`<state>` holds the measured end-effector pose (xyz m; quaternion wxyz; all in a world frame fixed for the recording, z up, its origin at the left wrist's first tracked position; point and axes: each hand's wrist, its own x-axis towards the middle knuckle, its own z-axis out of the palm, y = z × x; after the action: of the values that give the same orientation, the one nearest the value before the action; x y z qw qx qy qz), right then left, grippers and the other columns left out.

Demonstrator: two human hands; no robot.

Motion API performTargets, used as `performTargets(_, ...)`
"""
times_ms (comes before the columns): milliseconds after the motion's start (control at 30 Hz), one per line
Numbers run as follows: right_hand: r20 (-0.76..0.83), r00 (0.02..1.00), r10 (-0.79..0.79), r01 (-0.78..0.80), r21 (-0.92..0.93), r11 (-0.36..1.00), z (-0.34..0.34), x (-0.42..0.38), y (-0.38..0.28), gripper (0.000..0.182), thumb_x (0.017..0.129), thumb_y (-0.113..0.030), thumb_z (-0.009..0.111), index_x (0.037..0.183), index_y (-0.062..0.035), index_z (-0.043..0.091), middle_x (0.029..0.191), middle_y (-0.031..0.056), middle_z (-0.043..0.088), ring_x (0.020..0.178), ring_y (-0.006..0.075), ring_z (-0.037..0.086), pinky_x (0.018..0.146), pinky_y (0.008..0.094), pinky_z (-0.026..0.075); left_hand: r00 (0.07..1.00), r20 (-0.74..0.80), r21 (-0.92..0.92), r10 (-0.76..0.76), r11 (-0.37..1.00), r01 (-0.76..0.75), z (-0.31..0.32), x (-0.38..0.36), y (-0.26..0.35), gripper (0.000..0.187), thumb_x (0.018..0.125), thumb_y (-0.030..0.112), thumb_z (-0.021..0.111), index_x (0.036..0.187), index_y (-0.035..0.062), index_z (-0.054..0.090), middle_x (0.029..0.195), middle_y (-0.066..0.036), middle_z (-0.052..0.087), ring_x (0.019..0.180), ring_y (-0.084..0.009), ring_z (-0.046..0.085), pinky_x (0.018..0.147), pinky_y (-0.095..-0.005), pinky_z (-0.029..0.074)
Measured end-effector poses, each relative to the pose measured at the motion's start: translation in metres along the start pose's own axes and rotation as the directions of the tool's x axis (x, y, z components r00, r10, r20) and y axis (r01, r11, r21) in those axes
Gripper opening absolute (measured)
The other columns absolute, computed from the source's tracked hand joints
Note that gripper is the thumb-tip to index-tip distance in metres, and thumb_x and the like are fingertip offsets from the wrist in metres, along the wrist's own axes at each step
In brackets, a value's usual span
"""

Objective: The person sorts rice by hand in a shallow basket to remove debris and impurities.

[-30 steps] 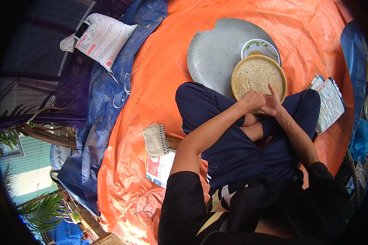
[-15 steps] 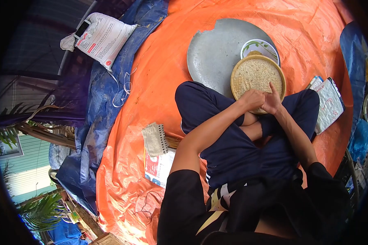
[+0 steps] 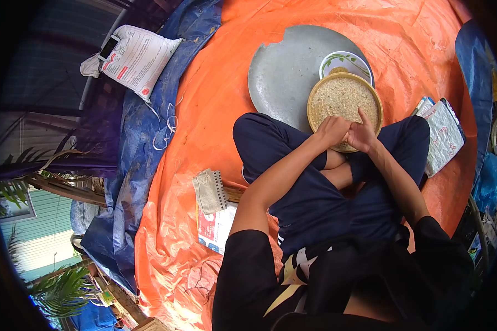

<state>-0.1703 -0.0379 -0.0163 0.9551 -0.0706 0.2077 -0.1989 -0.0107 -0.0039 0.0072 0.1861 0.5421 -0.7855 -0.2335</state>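
Observation:
A round woven tray [image 3: 315, 105] filled with pale grain [image 3: 343, 101] sits over the front of my crossed legs. My left hand [image 3: 332, 130] is closed at the tray's near edge, knuckles up, its fingertips meeting my right hand. Whatever those fingertips pinch is too small to make out. Beside it, my right hand [image 3: 363, 135] has its palm turned inward and its thumb stretched up over the grain; its other fingers are partly hidden behind the left hand. Just beyond the tray is a white bowl [image 3: 359, 64] with green leaf patterns and some brownish grain inside, partly covered by the tray.
Under the bowl lies a large grey metal disc [image 3: 276, 74] with a broken rim. An orange tarp [image 3: 210, 110] covers the ground. A white sack [image 3: 143, 58] with a phone [image 3: 109, 47] is at upper left. A spiral notebook [image 3: 210, 191] lies left, a folded silvery bag [image 3: 443, 138] right.
The tray, bowl and disc appear slightly further left, mostly from a small head movement. My hands stay together over the tray's near edge, with the left fingers shifting a little.

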Motion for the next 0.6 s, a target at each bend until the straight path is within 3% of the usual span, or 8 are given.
performTargets(133,0.172,0.985,0.016,-0.02,0.019,1.0,-0.007,0.003,-0.002,0.087,0.091,-0.07,0.037,0.117,0.0121,0.052,0.11,0.0236,0.063,0.095,0.0331,0.066,0.094,0.0406,0.049,0.999,0.017,-0.039,-0.041,0.998,0.041,0.0,0.003,-0.004,0.02,0.071,0.015,0.063,0.087,0.0066,0.072,0.073,-0.021,0.066,0.07,-0.0378,0.067,0.067,-0.0455,0.054)
performTargets(233,0.153,0.988,0.003,-0.028,0.165,0.986,-0.012,0.006,-0.003,0.086,0.091,-0.068,0.039,0.121,0.0116,0.049,0.116,0.0231,0.06,0.104,0.0315,0.063,0.099,0.0404,0.048,0.995,0.008,-0.183,-0.095,0.979,0.094,-0.012,0.003,-0.003,0.02,0.068,0.016,0.066,0.083,0.0043,0.073,0.071,-0.021,0.066,0.067,-0.0356,0.067,0.065,-0.0421,0.054)
performTargets(300,-0.016,1.0,-0.015,0.017,0.133,0.991,-0.002,0.003,-0.003,0.086,0.092,-0.067,0.04,0.125,0.0112,0.045,0.121,0.0226,0.058,0.11,0.031,0.061,0.103,0.0406,0.046,0.993,-0.025,-0.343,-0.119,0.933,0.104,-0.016,0.007,-0.005,0.022,0.068,0.018,0.069,0.083,0.0031,0.073,0.067,-0.019,0.066,0.063,-0.0291,0.067,0.063,-0.0384,0.054)
performTargets(333,-0.1,0.995,-0.026,0.037,0.114,0.993,0.006,0.001,-0.003,0.086,0.092,-0.067,0.04,0.127,0.011,0.044,0.123,0.0224,0.056,0.113,0.0307,0.059,0.104,0.0407,0.045,0.99,-0.04,-0.42,-0.135,0.901,0.105,-0.017,0.009,-0.007,0.023,0.068,0.019,0.07,0.083,0.0025,0.073,0.065,-0.018,0.066,0.062,-0.0259,0.068,0.061,-0.0365,0.054)
performTargets(433,0.04,0.999,-0.012,0.009,0.063,0.998,0.001,0.002,-0.005,0.087,0.092,-0.067,0.039,0.136,0.0083,0.036,0.132,0.0205,0.052,0.121,0.029,0.055,0.106,0.0395,0.043,0.966,0.09,-0.561,-0.244,0.789,0.252,-0.025,0.01,-0.01,0.023,0.074,0.02,0.072,0.084,0.0,0.073,0.065,-0.011,0.067,0.06,-0.0151,0.065,0.058,-0.0293,0.052)
performTargets(600,0.058,0.998,-0.027,0.023,0.066,0.998,-0.002,0.007,-0.005,0.09,0.092,-0.068,0.037,0.134,0.0117,0.038,0.132,0.0256,0.05,0.124,0.0333,0.051,0.108,0.0421,0.041,0.93,0.262,-0.815,-0.256,0.457,0.355,-0.018,0.013,-0.022,0.02,0.086,0.015,0.066,0.092,-0.0027,0.071,0.078,-0.007,0.069,0.065,-0.0091,0.062,0.058,-0.0225,0.05)
